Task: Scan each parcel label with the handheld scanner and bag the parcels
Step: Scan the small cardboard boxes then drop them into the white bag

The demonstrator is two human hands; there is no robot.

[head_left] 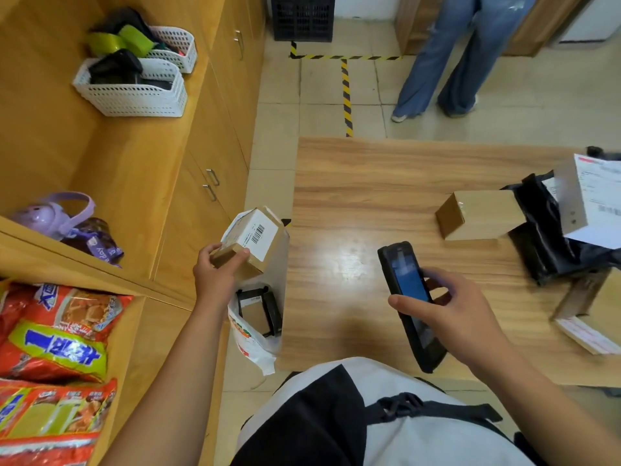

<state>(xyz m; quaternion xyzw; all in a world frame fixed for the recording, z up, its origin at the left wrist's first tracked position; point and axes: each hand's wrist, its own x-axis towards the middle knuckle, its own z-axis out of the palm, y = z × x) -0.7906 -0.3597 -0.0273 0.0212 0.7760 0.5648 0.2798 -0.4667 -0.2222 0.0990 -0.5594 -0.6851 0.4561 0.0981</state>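
Step now: I think this is the bagging step. The small brown box (258, 242) is held right above the open white bag (252, 343), off the left edge of the tabletop (369, 183). I cannot tell if its label was read.
Left hand: the left hand (215, 277) holds the small brown box by its near end, fingers curled round it. The barcode label (260, 230) faces up.
Right hand: the right hand (450, 314) holds the scanner (408, 297) over the near part of the tabletop, thumb across the screen. Its screen is lit and faces up.
Next move: if the label is read, the box needs to go straight down into the bag's mouth and then be let go. If not, the scanner's top end has to point left at the barcode first.
White bag: it hangs at the left edge of the tabletop, mouth open. One parcel with a black frame (257, 312) lies inside.
Black bag (544, 237): it lies on the right side of the tabletop. A pale box with a big paper label (584, 196) sits at its mouth. I cannot tell if it is inside.
Waiting boxes: a plain brown box (477, 215) rests on the tabletop, touching the black bag. Another box (591, 317) is at the right edge.
White baskets (131, 95): far left of the tabletop, on a wooden shelf. They hold dark things and green rolls.
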